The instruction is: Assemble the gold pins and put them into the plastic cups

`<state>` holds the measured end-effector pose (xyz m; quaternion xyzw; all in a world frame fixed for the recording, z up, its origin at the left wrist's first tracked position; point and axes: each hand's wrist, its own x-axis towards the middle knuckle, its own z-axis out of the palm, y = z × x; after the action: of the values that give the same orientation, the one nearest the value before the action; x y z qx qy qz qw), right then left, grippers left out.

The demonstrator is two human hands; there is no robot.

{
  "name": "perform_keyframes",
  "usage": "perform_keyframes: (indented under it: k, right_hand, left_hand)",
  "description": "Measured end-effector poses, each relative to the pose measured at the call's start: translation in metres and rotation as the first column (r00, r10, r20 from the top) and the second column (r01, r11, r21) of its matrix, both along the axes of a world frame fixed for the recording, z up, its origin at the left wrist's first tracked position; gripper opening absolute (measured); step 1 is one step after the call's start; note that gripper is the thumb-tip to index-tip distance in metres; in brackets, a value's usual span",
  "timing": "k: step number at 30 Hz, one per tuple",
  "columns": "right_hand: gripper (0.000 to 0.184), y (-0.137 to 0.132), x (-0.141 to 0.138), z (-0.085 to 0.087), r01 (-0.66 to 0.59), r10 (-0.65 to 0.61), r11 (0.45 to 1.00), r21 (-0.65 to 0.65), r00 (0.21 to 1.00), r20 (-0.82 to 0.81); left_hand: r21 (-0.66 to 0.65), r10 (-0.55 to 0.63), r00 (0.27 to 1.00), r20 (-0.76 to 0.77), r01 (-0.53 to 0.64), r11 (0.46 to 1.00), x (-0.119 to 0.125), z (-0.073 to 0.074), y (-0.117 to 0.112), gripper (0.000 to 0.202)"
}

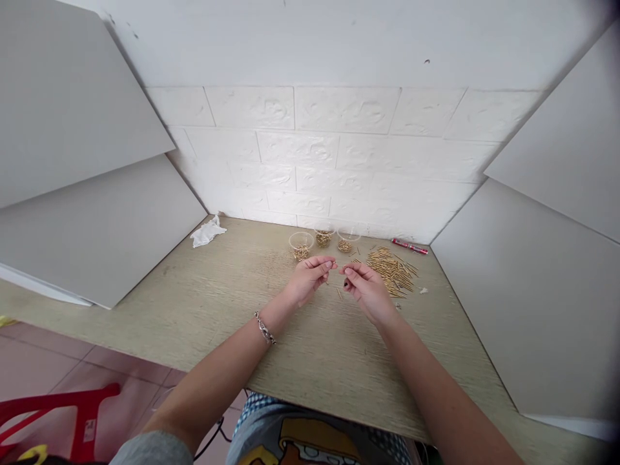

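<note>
My left hand (310, 279) and my right hand (365, 287) face each other just above the table, fingertips a small gap apart. Each pinches with thumb and forefinger. Whatever sits between those fingertips is too small to name. Right of my right hand lies a heap of thin gold-coloured metal pins (394, 271). Behind my hands stand clear plastic cups holding small gold-coloured pieces: a left cup (301, 242), a middle cup (324, 234) and a right cup (347, 239). One loose pin (340, 294) rests on the table below the gap between my hands.
A crumpled white tissue or bag (208, 231) lies at the table's back left. At the back right is a red tube (409, 246). Grey-white panels (106, 226) flank the table (232, 278), and a white brick-pattern wall (320, 148) closes the back. A red stool (82, 413) stands at lower left.
</note>
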<state>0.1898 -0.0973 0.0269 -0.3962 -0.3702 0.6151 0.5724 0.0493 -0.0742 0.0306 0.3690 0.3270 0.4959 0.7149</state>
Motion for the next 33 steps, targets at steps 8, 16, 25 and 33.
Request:
perform_keyframes:
  k: [8, 16, 25, 33]
  right_hand:
    - [0.022, 0.002, 0.001, -0.007, -0.075, 0.063, 0.993, 0.092, 0.989, 0.133]
    - [0.028, -0.001, 0.000, -0.007, 0.033, -0.152, 0.968, 0.249, 0.867, 0.474]
    - [0.017, -0.008, -0.001, 0.000, 0.120, -0.462, 0.858, 0.500, 0.608, 0.646]
    - [0.017, -0.009, -0.001, 0.000, 0.028, -0.517, 0.808, 0.588, 0.510, 0.687]
  left_hand:
    - [0.044, -0.045, 0.999, 0.009, 0.045, 0.998, 0.000, 0.003, -0.004, 0.018]
    - [0.083, -0.070, 0.994, -0.084, 0.077, 0.994, 0.001, 0.008, -0.008, 0.022]
    - [0.245, -0.001, 0.964, -0.266, 0.069, 0.967, 0.005, 0.006, -0.008, 0.026]
    - [0.281, 0.003, 0.954, -0.300, 0.085, 0.956, 0.005, 0.007, -0.008, 0.021]
